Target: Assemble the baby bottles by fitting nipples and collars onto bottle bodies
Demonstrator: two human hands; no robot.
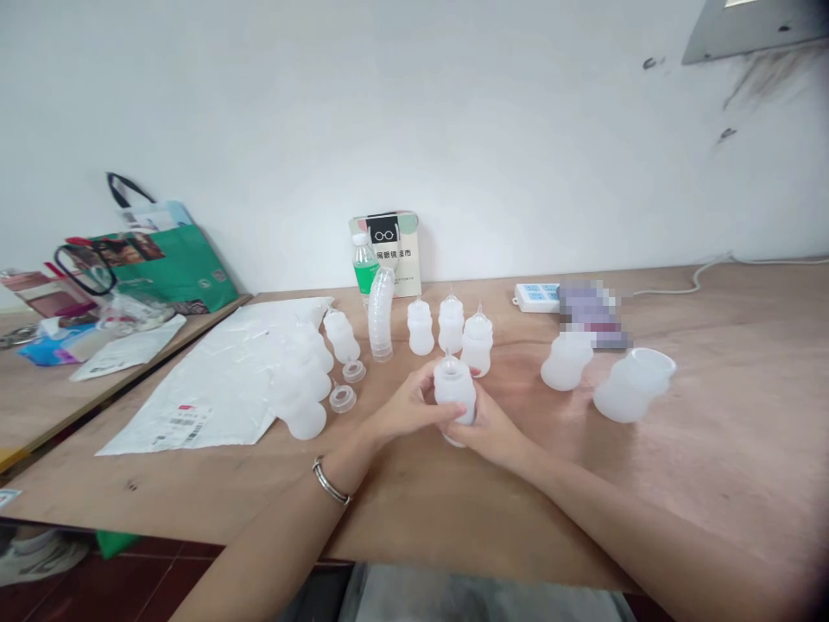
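Observation:
A small white translucent squeeze bottle [455,384] with a pointed nozzle cap stands upright between my hands at the middle of the table. My left hand [411,402] is wrapped round its left side, thumb across the front. On the other side my right hand [489,423] grips the same bottle low down. Just behind it stand capped bottles [420,328] of the same shape. To the left lie two loose clear nozzle caps [343,397], near a curved stack of clear caps [381,315]. Uncapped bottles [635,384] lie or lean at the right.
A white plastic mailing bag [226,380] with several bottles on its right edge covers the left of the table. Against the wall stand a green-labelled water bottle [366,268] and a paper bag [408,259]. A power strip [536,298] and a green bag [174,268] lie further out.

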